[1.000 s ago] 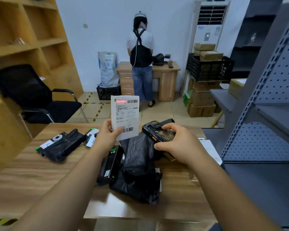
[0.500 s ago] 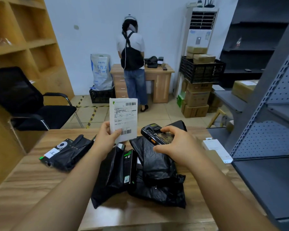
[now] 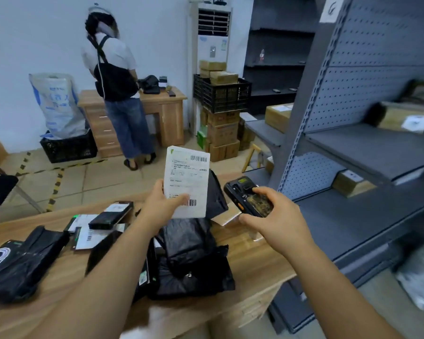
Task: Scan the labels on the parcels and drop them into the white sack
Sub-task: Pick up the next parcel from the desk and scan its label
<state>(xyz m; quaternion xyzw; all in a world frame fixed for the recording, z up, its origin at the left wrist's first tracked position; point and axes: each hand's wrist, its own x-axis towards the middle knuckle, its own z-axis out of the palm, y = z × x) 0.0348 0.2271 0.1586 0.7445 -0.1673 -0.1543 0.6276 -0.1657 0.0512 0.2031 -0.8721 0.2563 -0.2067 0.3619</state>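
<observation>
Red scan glow on the label (image 3: 186,182) gone — view swung right, perhaps nearer the shelving (image 3: 367,152).

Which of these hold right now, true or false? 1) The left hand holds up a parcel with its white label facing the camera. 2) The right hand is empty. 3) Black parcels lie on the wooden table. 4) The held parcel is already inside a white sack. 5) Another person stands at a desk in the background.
1) True: the left hand grips the labelled parcel, label toward the camera.
2) False: the right hand holds a handheld scanner.
3) True: several black parcels lie on the wooden table.
4) False: it is held up above the table.
5) True: a person stands at a desk, facing away.
</observation>
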